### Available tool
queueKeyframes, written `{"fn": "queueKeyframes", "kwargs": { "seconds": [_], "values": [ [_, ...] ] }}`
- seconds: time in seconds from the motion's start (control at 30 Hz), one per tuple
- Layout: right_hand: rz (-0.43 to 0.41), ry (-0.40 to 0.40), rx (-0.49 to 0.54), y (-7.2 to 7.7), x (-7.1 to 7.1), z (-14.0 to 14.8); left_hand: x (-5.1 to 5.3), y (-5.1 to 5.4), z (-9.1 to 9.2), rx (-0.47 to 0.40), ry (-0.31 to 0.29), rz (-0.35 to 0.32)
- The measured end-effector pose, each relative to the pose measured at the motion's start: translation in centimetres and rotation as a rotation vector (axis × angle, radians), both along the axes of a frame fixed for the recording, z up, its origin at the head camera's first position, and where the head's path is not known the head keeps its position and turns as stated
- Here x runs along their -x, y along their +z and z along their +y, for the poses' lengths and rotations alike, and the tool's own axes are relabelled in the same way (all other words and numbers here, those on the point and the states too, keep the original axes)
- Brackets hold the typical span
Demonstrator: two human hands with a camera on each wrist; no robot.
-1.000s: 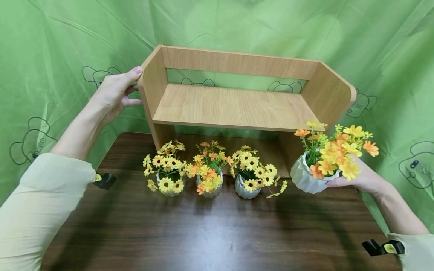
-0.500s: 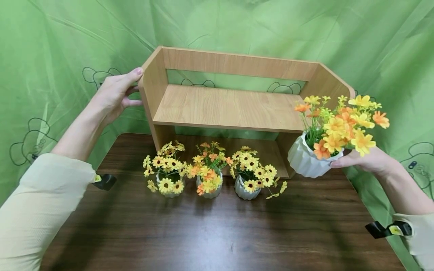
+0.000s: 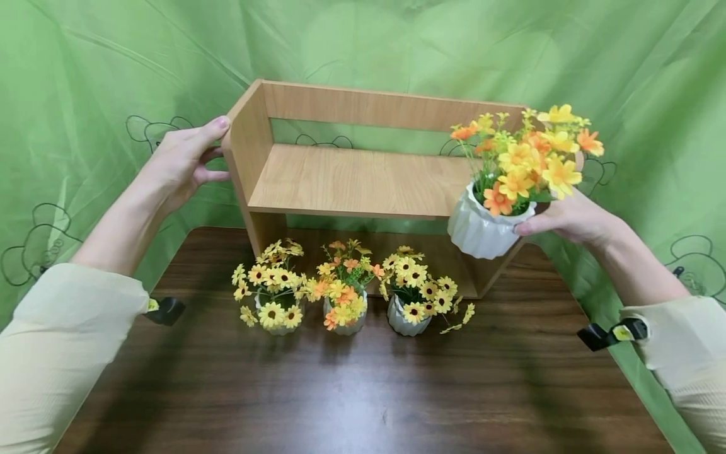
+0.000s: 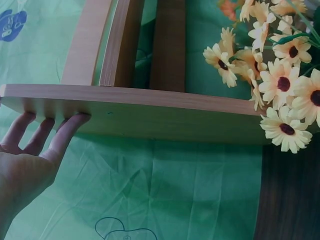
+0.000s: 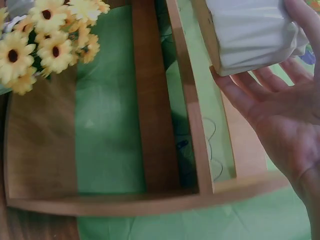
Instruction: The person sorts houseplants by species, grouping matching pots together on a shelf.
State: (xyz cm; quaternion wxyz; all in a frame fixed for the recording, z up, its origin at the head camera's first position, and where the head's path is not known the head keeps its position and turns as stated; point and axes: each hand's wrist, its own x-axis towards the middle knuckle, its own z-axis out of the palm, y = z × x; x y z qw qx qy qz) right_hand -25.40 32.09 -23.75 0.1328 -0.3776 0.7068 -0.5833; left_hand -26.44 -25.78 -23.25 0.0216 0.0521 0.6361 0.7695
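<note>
My right hand [image 3: 573,217] holds a white fluted flowerpot [image 3: 488,224] of orange and yellow artificial flowers [image 3: 518,167] in the air, in front of the right end of the wooden shelf's upper board [image 3: 363,180]. In the right wrist view the fingers reach under and around the pot [image 5: 255,35]. At the shelf's left side panel [image 3: 249,139], my left hand [image 3: 184,161] touches the outer face with its fingertips, thumb at the front edge. The left wrist view shows extended fingers [image 4: 65,135] against that panel [image 4: 165,117].
Three potted flowers stand in a row on the dark table [image 3: 363,391] before the shelf: a yellow one [image 3: 278,293] at left, an orange-yellow one [image 3: 345,290] in the middle, another yellow one [image 3: 416,287] at right. A green curtain [image 3: 397,44] hangs behind.
My right hand has raised the flowerpot from low by the shelf's right side to the upper board's height, then moved it left. The left hand stays on the side panel.
</note>
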Motion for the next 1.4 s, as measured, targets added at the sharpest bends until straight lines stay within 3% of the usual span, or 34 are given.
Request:
{"fn": "queueKeyframes", "kwargs": {
  "seconds": [0.27,0.47,0.73,1.0,1.4],
  "values": [
    [-0.051,0.076,0.024,1.4,2.6,-3.9,-0.2,-0.1,0.0,0.016,-0.004,0.005],
    [-0.065,0.08,0.012,2.0,3.9,-6.6,-0.3,-0.1,0.1,0.014,-0.011,0.006],
    [-0.127,-0.002,-0.04,2.5,5.5,-9.9,-0.4,0.0,0.1,0.019,-0.014,0.006],
    [-0.135,-0.059,-0.097,2.7,6.9,-13.4,-0.7,-0.1,0.2,0.013,-0.029,-0.005],
    [-0.182,-0.044,-0.12,2.6,8.2,-18.4,-0.8,-0.1,-0.2,0.002,-0.029,0.004]
  ]
}}
